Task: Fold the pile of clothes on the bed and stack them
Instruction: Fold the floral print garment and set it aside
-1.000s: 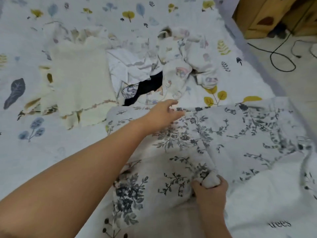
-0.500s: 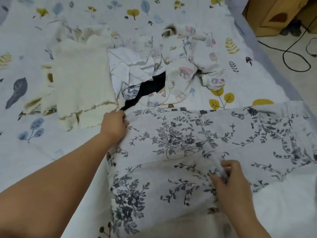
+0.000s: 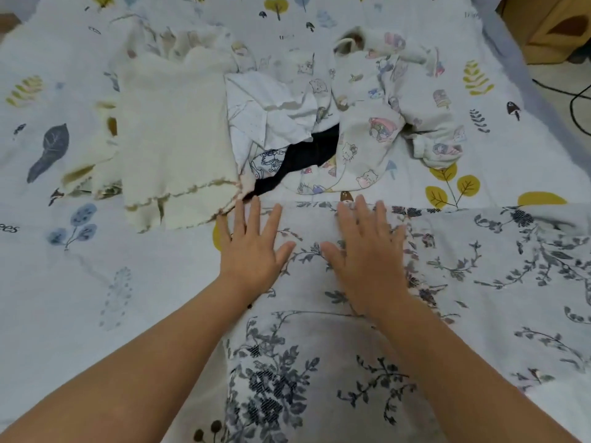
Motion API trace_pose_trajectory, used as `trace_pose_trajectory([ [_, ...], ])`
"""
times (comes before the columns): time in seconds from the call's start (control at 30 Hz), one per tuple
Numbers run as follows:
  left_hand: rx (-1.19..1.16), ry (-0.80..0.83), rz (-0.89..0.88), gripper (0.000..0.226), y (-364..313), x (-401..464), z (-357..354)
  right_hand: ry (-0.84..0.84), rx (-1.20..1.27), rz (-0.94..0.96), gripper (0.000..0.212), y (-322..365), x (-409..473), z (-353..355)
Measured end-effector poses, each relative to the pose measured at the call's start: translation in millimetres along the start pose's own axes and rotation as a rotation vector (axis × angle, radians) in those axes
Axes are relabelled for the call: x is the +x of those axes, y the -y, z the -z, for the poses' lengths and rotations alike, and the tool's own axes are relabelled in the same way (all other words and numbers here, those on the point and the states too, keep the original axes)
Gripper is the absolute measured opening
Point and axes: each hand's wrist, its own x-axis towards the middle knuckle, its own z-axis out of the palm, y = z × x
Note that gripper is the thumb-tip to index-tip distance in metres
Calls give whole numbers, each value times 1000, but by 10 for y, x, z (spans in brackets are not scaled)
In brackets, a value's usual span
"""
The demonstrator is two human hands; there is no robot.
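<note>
A floral cloth [image 3: 463, 282] is spread flat across the lower centre and right of the frame, on the bed [image 3: 80, 282]. It is pressed down near its upper edge by both hands, side by side at the centre of the frame. The left hand [image 3: 252, 247] is laid flat with fingers straight and spread, nothing grasped; its fingertips lie close to the cloth's upper left corner. The right hand [image 3: 367, 251] is likewise released and flat, palm down on the fabric.

The step in hand is judged to be smoothing, before a fold is made. For the next move, an edge or two corners would need to be taken up and carried across, with the layers kept aligned; much of the cloth lies out to the right, so a long reach may be called for.

Just above the hands, the unfolded pile [image 3: 335, 123] is heaped in the upper centre: a white crumpled piece, a dark garment [image 3: 307, 158] and a cartoon-print garment [image 3: 377, 135]. A cream knit [image 3: 172, 132] is laid at the upper left, its hem just beside the left fingertips.

The pile and knit lie close to the cloth's upper edge and could be caught in a fold made upward. A cable [image 3: 579, 100] and a wooden cabinet [image 3: 553, 27] are seen off the bed at the upper right.
</note>
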Motion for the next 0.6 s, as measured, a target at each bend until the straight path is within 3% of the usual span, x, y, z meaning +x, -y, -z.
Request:
trace_pose_trajectory([
  [0.07, 26, 91, 17, 68, 113, 39, -201, 165, -194, 45, 75, -205, 283, -291],
  [0.23, 3, 6, -17, 71, 163, 117, -397, 114, -271, 26, 81, -562, 417, -629],
  [0.43, -234, 160, -53, 65, 291, 211, -270, 262, -289, -16, 80, -414, 410, -482],
  [0.53, -496, -73, 43, 50, 496, 144, -31, 83, -74, 135, 72, -56, 70, -253],
  [0.6, -543, -77, 182, 44, 601, 50, 69, -72, 166, 391, 64, 241, -384, -128],
])
